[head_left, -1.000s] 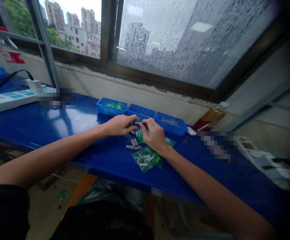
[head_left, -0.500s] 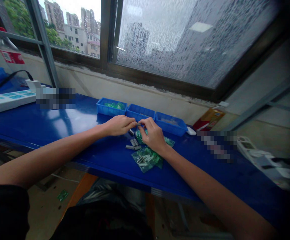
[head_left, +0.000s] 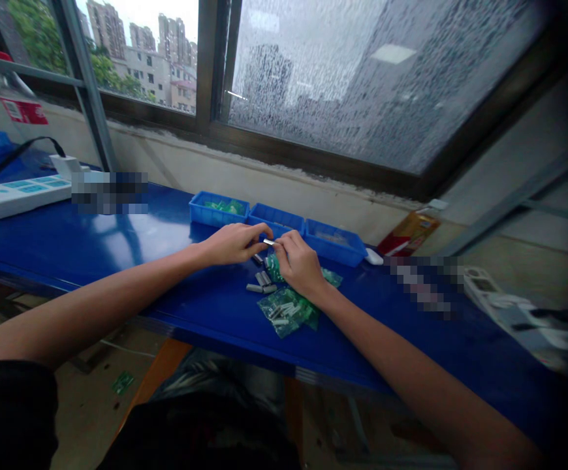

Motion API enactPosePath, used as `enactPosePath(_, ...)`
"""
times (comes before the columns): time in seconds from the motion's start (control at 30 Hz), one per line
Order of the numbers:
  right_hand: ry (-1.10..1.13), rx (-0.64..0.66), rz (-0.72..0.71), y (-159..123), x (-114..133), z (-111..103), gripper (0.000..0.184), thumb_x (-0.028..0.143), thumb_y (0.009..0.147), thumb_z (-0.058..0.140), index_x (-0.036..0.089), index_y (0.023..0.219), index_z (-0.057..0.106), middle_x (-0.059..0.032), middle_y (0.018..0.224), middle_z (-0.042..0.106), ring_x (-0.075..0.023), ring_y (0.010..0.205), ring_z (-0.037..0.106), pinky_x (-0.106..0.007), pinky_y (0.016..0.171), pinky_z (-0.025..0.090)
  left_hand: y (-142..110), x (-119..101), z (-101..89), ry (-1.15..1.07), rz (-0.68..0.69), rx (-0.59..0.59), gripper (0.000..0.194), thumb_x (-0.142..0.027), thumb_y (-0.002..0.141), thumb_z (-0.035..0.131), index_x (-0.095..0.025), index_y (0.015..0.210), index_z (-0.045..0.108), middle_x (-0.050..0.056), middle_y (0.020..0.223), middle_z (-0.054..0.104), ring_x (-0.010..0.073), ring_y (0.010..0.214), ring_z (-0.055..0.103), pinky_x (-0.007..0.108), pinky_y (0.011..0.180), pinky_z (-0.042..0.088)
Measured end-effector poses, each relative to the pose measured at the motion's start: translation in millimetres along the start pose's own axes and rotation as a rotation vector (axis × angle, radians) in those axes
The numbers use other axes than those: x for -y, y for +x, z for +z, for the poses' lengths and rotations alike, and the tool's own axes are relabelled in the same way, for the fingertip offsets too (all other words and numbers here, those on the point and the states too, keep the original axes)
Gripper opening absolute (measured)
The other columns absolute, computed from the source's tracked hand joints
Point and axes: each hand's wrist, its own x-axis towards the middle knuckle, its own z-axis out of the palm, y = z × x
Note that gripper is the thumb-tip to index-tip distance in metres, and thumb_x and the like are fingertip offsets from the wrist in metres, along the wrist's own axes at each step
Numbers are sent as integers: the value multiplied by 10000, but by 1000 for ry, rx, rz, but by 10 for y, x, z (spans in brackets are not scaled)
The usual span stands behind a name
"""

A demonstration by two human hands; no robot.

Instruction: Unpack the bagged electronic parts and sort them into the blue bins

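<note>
My right hand [head_left: 301, 264] pinches a small silvery metal piece [head_left: 269, 242] between thumb and fingertips. My left hand [head_left: 237, 243] is at the piece's left end, thumb and forefinger apart, with a gap between them. Whether a left fingertip still touches the piece is too small to tell. Below the hands, several grey metal pieces [head_left: 261, 281] lie loose on the blue table. Beside them is a clear green-tinted bag [head_left: 284, 312] with several light-coloured pieces in it. More green bags [head_left: 331, 278] lie partly hidden under my right hand and wrist.
Three blue bins stand along the wall: a left bin [head_left: 219, 212] with green bags, a middle bin [head_left: 277, 219] partly behind my hands, and a right bin [head_left: 335, 241]. A white power strip [head_left: 24, 194] lies at left. A red and yellow carton [head_left: 411, 232] stands at right.
My left thumb and forefinger have parted from their pinch, baring the bright end of the metal piece. My right hand keeps its grip in nearly the same spot.
</note>
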Motion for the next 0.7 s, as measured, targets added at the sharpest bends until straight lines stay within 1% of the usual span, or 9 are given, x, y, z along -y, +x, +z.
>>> enactPosePath(0.13, 21, 12, 11, 0, 3, 0, 261, 301, 923, 344, 186, 818, 553, -78, 848, 552, -192, 801, 551, -317, 711, 462, -1, 11, 9, 34, -9, 11, 273, -319, 902, 399, -161, 1056, 559, 24, 719, 640, 141, 658, 592, 251, 592, 380)
enactPosePath(0.27, 40, 5, 13, -10, 3, -3, 176, 318, 889, 436, 193, 956, 539, -78, 904, 570, -199, 820, 564, -320, 705, 470, 1, 17, 14, 76, -35, 13, 287, -324, 914, 364, -155, 988, 584, 48, 734, 646, 162, 681, 609, 260, 586, 382)
enactPosePath(0.37, 46, -8, 2, -17, 0, 0, 208, 298, 854, 499, 191, 1033, 505, -84, 940, 571, -205, 831, 570, -324, 707, 480, 8, 13, 9, 102, -27, 27, 292, -314, 919, 347, -155, 913, 592, 57, 733, 645, 166, 678, 608, 265, 587, 376)
enactPosePath(0.43, 49, -10, -9, -19, -2, 0, 200, 271, 845, 509, 194, 1029, 497, -81, 940, 569, -204, 829, 571, -323, 707, 482, 14, 7, 4, 124, -22, 39, 296, -304, 923, 338, -155, 862, 586, 53, 710, 638, 163, 658, 600, 267, 581, 363)
enactPosePath(0.57, 38, 13, -20, -15, 2, -8, 124, 244, 859, 477, 208, 972, 511, -71, 911, 561, -199, 815, 566, -315, 693, 474, 21, -1, -6, 134, -20, 49, 315, -298, 930, 323, -155, 801, 571, 55, 711, 637, 150, 640, 584, 267, 579, 350)
enactPosePath(0.7, 22, 30, -19, -11, 6, -9, 135, 274, 885, 440, 197, 949, 529, -75, 903, 556, -197, 825, 560, -308, 704, 465, 20, -3, -17, 109, -24, 56, 318, -305, 930, 326, -156, 820, 584, 55, 720, 639, 149, 653, 585, 263, 591, 358)
